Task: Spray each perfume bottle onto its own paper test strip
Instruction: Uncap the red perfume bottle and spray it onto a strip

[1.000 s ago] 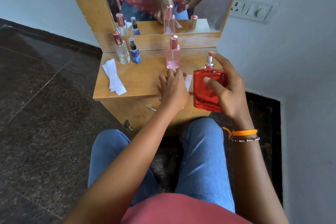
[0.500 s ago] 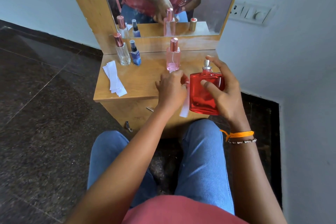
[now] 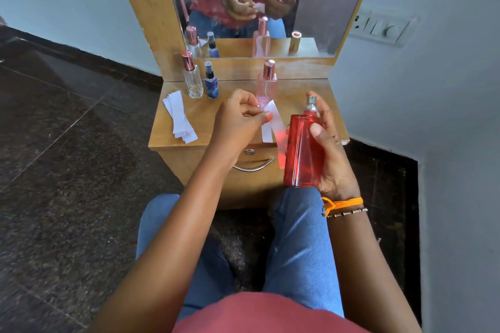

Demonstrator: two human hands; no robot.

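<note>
My right hand (image 3: 328, 159) grips a tall red perfume bottle (image 3: 301, 151) in the air in front of the wooden dresser (image 3: 205, 121), its silver sprayer uncapped with a fingertip behind it. My left hand (image 3: 238, 124) pinches the top of a white paper test strip (image 3: 274, 119), which hangs down just left of the red bottle. Another strip (image 3: 266, 132) lies on the dresser below it. A pink bottle (image 3: 266, 84), a clear bottle (image 3: 192, 76) and a small blue bottle (image 3: 211, 82) stand capped at the back.
A fan of several spare strips (image 3: 180, 119) lies on the dresser's left side. A mirror (image 3: 257, 5) rises behind the bottles. A drawer handle (image 3: 253, 166) sits below the top. The white wall with a switch plate (image 3: 384, 27) is close on the right.
My left hand has lifted a strip off the dresser top and raised it beside the red bottle. My right hand has brought the bottle down and nearer to me.
</note>
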